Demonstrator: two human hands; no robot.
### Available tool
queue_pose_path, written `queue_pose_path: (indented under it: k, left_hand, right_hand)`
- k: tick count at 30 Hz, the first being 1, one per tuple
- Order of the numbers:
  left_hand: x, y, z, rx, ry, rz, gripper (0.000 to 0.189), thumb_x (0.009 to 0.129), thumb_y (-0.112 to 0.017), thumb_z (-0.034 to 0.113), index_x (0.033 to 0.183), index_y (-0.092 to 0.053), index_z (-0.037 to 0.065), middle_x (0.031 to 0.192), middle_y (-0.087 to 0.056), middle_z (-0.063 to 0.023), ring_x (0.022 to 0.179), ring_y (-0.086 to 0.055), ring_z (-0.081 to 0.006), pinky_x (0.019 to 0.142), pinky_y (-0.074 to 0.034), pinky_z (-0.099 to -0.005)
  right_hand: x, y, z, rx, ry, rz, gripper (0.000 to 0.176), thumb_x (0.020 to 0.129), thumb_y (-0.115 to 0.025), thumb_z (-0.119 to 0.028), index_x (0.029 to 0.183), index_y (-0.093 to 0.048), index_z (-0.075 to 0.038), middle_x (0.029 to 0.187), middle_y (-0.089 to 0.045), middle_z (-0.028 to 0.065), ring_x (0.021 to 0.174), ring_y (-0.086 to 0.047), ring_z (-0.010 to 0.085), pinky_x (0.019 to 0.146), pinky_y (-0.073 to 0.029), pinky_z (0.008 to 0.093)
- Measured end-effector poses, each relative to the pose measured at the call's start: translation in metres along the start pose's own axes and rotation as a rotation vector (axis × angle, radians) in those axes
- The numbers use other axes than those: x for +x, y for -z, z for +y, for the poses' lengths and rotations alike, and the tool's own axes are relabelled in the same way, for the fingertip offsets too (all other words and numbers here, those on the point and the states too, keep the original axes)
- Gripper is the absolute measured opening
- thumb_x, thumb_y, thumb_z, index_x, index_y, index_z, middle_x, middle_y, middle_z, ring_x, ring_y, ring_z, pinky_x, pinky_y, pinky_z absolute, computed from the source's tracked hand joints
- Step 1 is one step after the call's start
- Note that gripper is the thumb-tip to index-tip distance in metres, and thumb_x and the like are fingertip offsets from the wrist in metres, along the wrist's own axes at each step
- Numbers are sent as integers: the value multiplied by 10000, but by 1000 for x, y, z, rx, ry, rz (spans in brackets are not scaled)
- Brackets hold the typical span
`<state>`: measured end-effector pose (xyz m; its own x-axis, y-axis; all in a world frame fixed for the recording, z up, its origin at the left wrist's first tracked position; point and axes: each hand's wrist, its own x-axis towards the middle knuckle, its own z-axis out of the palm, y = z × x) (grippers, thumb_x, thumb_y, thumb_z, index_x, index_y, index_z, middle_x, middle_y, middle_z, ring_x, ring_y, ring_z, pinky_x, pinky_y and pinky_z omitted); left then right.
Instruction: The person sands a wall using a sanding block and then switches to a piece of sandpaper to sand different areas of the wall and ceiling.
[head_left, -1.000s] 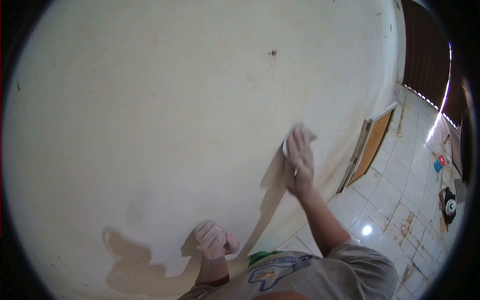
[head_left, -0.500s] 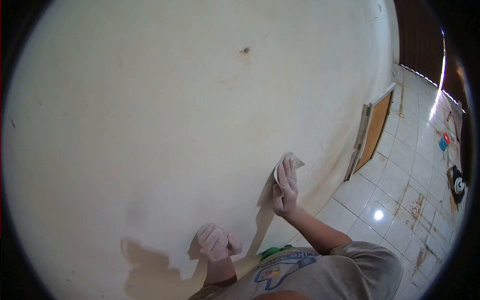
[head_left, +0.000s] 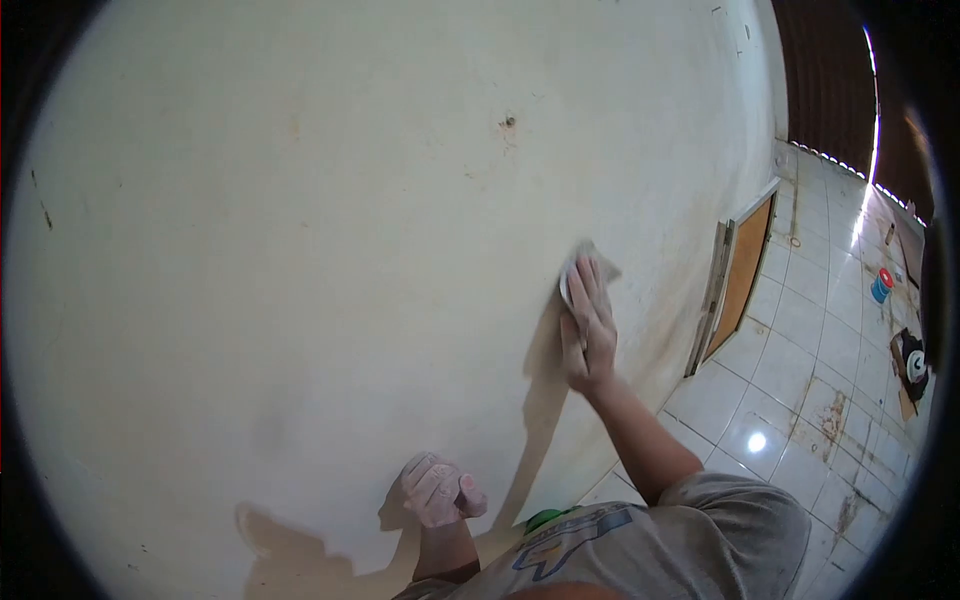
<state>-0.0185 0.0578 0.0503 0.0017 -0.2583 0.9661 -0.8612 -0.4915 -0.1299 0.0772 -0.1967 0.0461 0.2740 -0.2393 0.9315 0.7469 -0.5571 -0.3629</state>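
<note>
My right hand, coated in white dust, presses a folded piece of sandpaper against the pale wall. Its fingers lie together over the sheet, and a corner of the paper sticks out on the right. Lower down, my left hand is curled into a loose fist close to the wall, its knuckles dusty too. Nothing shows in that fist. A small dark hole with stained marks around it sits higher on the wall.
A wooden panel in a pale frame stands along the wall on the right. Beyond are stained white floor tiles, a blue can with a red top, a dark and white object and a brown corrugated shutter.
My right hand has slid upward and slightly right along the wall with the sandpaper. My left hand stays almost where it was. The view has shifted slightly.
</note>
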Motion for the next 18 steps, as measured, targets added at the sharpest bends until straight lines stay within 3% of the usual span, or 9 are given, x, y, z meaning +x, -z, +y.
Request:
queue_pose_path:
  k: [5, 8, 13, 18]
  left_hand:
    - [5, 4, 3, 16, 9, -58, 219, 857, -568, 82, 652, -492, 86, 539, -516, -23, 438, -528, -195, 469, -424, -321]
    - [-5, 4, -2, -7, -12, -21, 216, 846, -573, 74, 647, -492, 90, 540, -516, -21, 437, -521, -198, 474, -423, -317]
    - [1, 3, 2, 2, -3, -39, 224, 830, -573, 46, 645, -448, 68, 563, -488, -39, 439, -500, -207, 451, -402, -320]
    - [-2, 6, 2, 12, -6, -72, 233, 826, -576, 52, 646, -428, 59, 573, -454, -43, 447, -499, -219, 454, -414, -334]
  right_hand:
    - [-99, -17, 4, 1, -115, 53, 519, 969, -414, -10, 1470, -475, 111, 1566, -399, 339, 1503, -302, 517, 1249, -185, 539]
    - [-70, -11, 7, 28, -84, 60, 544, 927, -435, -13, 1453, -503, 108, 1564, -419, 319, 1501, -331, 485, 1241, -209, 545]
    - [27, 11, 0, 81, -49, 0, 515, 982, -425, -54, 1482, -513, 34, 1592, -430, 241, 1528, -307, 439, 1240, -222, 507]
    - [7, -9, -12, 228, 106, -78, 495, 1013, -441, -106, 1494, -524, -24, 1603, -434, 197, 1513, -347, 425, 1239, -237, 510]
